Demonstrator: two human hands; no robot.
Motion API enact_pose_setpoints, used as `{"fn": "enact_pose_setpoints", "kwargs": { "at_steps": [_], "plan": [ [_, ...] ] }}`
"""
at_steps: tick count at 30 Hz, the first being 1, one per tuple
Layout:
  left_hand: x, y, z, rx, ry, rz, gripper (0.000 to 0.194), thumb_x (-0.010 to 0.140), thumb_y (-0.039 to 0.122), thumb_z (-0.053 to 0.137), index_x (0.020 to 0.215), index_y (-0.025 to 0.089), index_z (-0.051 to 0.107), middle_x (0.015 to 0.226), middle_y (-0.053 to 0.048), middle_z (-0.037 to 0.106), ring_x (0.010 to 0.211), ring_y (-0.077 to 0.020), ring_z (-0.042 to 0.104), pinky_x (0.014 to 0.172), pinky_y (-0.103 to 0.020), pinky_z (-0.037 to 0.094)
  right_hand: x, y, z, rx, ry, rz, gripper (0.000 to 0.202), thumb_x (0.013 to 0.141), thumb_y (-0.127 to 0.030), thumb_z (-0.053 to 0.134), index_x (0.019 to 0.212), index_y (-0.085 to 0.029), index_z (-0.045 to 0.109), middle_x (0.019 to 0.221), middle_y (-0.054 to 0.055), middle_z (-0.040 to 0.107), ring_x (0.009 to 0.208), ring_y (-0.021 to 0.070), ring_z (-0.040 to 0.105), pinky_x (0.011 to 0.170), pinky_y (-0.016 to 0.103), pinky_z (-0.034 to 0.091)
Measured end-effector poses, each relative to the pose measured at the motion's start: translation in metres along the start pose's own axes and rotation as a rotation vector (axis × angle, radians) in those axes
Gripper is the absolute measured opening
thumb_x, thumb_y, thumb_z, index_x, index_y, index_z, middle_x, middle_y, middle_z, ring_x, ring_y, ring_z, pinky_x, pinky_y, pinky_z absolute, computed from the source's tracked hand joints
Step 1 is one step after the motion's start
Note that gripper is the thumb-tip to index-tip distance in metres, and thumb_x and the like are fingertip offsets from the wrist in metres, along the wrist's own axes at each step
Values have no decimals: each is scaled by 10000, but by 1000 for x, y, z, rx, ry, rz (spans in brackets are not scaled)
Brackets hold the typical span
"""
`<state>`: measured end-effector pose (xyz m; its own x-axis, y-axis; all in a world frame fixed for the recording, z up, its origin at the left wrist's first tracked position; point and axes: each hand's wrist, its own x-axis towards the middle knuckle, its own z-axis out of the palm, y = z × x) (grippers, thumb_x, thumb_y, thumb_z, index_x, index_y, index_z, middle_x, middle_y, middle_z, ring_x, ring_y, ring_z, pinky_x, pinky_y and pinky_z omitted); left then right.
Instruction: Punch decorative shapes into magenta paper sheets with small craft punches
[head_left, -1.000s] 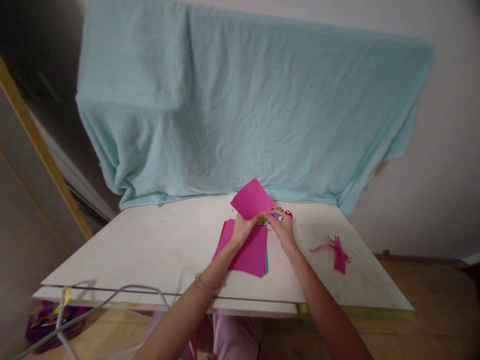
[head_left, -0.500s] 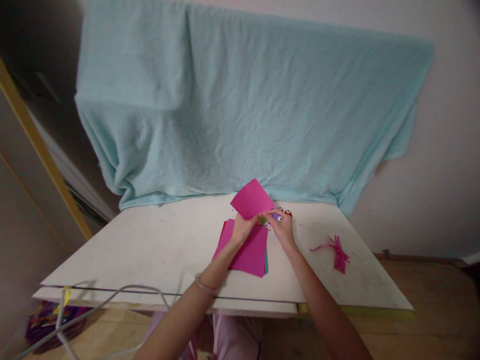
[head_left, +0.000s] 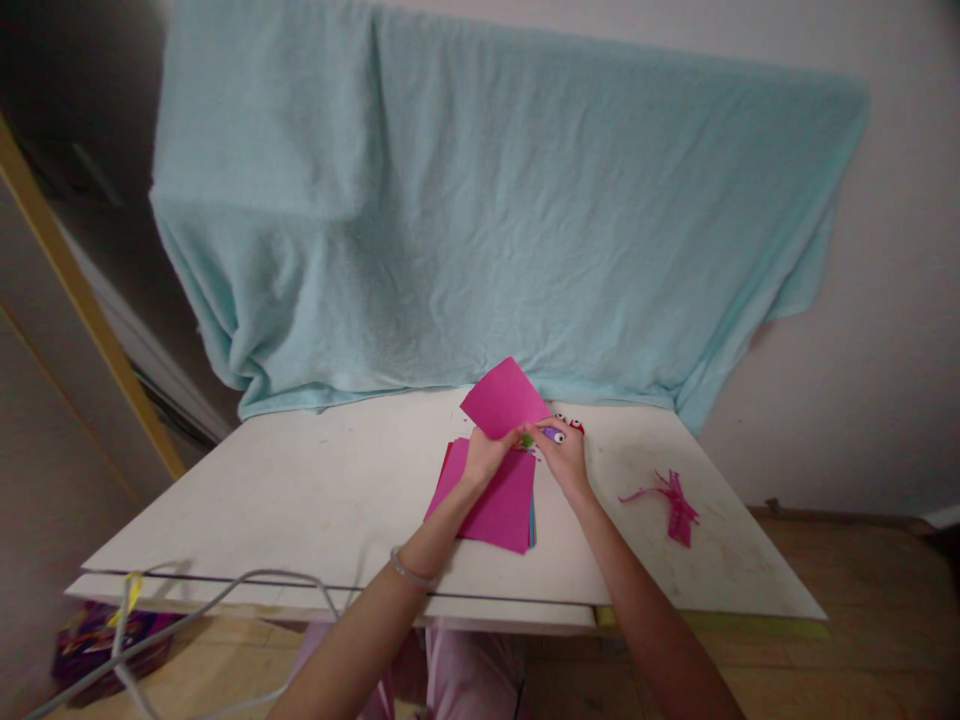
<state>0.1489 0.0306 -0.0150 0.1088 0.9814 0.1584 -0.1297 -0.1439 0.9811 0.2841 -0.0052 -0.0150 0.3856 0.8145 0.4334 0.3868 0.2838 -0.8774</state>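
Observation:
Between both my hands is a square sheet of pink paper, tilted up with one corner pointing away from me. My left hand pinches its near corner, over the edge of a paper stack. My right hand is closed at the sheet's right side, its fingertips meeting those of my left hand. Beneath lies the stack of coloured paper, pink on top, with red and blue edges showing. By my right fingers are a purple piece with a googly eye, a red one and a small green thing.
Shredded pink strips lie on the right of the white table. Tiny pink scraps are scattered near my hands. A pale blue cloth hangs behind the table. A grey cable loops over the front left edge.

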Motion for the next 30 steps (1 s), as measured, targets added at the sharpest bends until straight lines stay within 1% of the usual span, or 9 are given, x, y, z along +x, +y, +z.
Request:
{"fn": "enact_pose_setpoints", "kwargs": {
  "at_steps": [6, 12, 17, 23, 27, 30],
  "plan": [
    [0, 0, 1, 3, 17, -11, 360, 641, 364, 759, 892, 125, 662, 907, -110, 719, 848, -229, 670, 780, -323, 525, 0, 2, 1, -3, 15, 4, 283, 737, -461, 640, 727, -184, 700, 728, 45, 686, 689, 200, 611, 639, 287, 450],
    [0, 0, 0, 4, 0, -4, 387, 641, 386, 772, 900, 117, 670, 895, -115, 719, 837, -232, 667, 776, -323, 524, 0, 0, 0, -4, 11, -5, 262, 741, -441, 643, 730, -186, 700, 733, 45, 688, 713, 207, 616, 655, 286, 451],
    [-1, 0, -1, 31, -20, -4, 387, 666, 408, 757, 903, 115, 672, 909, -118, 717, 838, -233, 663, 763, -325, 525, 0, -3, -1, -13, 9, 2, 266, 741, -444, 639, 722, -187, 702, 721, 44, 689, 690, 203, 611, 642, 285, 446],
    [-1, 0, 0, 6, -4, 5, 388, 649, 384, 776, 914, 121, 672, 912, -115, 719, 853, -238, 666, 786, -327, 521, -1, -4, 0, -5, 12, -9, 283, 741, -462, 640, 723, -185, 695, 726, 45, 682, 704, 204, 610, 653, 288, 450],
    [-1, 1, 0, 9, -7, 1, 391, 660, 372, 766, 942, 119, 672, 938, -119, 719, 863, -243, 667, 789, -338, 521, -2, -7, 2, 52, 54, 6, 308, 741, -485, 646, 741, -178, 677, 735, 45, 670, 711, 193, 599, 654, 279, 453],
    [-2, 4, 0, 4, 15, -34, 426, 635, 373, 784, 950, 110, 668, 947, -135, 720, 888, -254, 669, 807, -345, 519, -2, -8, 2, 121, 110, 74, 355, 710, -519, 670, 789, -173, 666, 715, 34, 649, 653, 170, 572, 570, 256, 437]
  ]
}}
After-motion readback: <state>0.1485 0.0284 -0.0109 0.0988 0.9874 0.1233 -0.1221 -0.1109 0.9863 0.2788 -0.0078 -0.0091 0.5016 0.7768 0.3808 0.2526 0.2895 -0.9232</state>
